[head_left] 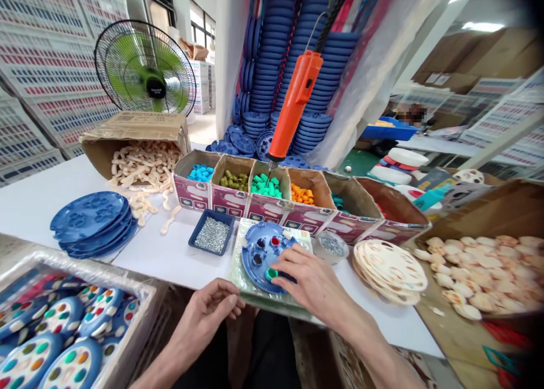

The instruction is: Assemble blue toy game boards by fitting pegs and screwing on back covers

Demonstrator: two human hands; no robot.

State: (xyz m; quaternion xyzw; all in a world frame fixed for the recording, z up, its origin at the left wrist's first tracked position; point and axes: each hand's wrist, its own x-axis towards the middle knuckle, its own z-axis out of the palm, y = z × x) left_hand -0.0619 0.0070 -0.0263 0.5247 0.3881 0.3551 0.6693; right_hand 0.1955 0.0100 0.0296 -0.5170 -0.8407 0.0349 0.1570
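Observation:
A blue round plastic disc (262, 246) with round holes and moulded shapes lies on a plastic-wrapped stack at the table's front edge. One of its holes holds a red piece (275, 241); others look dark. My right hand (304, 273) reaches over the disc's right side, thumb and fingers closed around a small green plastic cap (271, 274) at a lower hole. My left hand (215, 307) hovers before the front edge, left of the disc and apart from it. Its fingers are curled towards the thumb, and whatever may be inside them is hidden.
Behind the disc runs a row of cardboard bins (229, 203) with coloured caps. An orange electric screwdriver (296, 102) hangs above. Screws fill a blue tray (212, 233) and a clear tub (331, 246). Cream discs (389, 270) stand right, blue discs (91, 222) left, beside a crate (140, 298).

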